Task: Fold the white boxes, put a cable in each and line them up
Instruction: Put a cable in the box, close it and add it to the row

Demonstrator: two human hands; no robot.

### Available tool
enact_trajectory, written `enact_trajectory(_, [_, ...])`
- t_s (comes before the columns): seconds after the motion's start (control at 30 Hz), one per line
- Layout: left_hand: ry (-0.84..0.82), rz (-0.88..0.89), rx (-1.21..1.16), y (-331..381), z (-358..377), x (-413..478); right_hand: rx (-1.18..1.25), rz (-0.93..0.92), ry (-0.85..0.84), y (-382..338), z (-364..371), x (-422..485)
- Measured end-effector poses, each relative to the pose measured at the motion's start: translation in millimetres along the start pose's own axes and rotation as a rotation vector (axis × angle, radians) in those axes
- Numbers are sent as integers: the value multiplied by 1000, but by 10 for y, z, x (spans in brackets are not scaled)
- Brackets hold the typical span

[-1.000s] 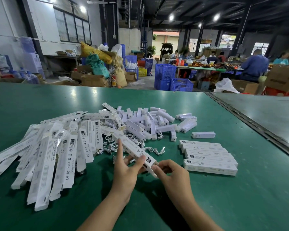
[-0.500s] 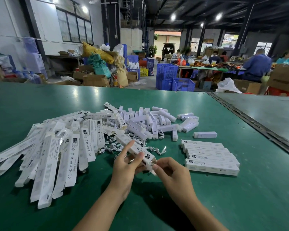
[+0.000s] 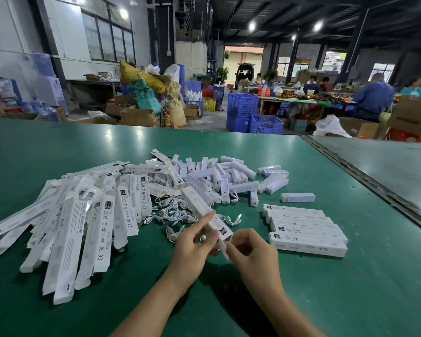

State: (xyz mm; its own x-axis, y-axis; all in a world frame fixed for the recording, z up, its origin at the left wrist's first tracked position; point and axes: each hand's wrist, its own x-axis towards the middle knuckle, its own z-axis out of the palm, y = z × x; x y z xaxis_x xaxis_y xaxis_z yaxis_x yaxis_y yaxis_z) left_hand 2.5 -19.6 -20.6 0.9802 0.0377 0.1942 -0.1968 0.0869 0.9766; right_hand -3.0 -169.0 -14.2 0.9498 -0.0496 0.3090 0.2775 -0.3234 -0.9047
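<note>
Now | left hand [image 3: 192, 246] grips white box [image 3: 197, 205] | right hand [image 3: 253, 254] pinches its flap [image 3: 223, 250] | flat boxes [image 3: 100, 229]: RoHS

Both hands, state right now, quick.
Left hand: holding the white box.
Right hand: fingers pinching that box's end flap.

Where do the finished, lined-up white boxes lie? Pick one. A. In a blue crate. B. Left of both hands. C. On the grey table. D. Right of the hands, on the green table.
D: the row of closed boxes lies on the green table, just right of the right hand, which with the left hand holds the box being folded.
</note>
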Motion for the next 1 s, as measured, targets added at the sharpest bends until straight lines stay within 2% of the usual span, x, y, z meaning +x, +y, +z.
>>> enact_trajectory(0.1, [-139,32,195,-15,-19,-59,27,-18,20,13,-40,23])
enact_trajectory(0.17, [-156,28,265,-27,-31,-75,20,-48,3,23,-75,30])
enact_trajectory(0.33, [-128,117,392,-26,-68,-82,-90,-197,-155,22,-140,32])
enact_trajectory(0.5, [-29,203,400,-16,-59,-73,-197,-352,-202,1,-181,19])
enact_trajectory(0.7, [3,222,447,-28,-87,-68,-196,-364,-289,-22,-221,21])
enact_trajectory(1.0, [79,217,496,-19,-104,-70,-249,-408,-287,-9,-202,18])
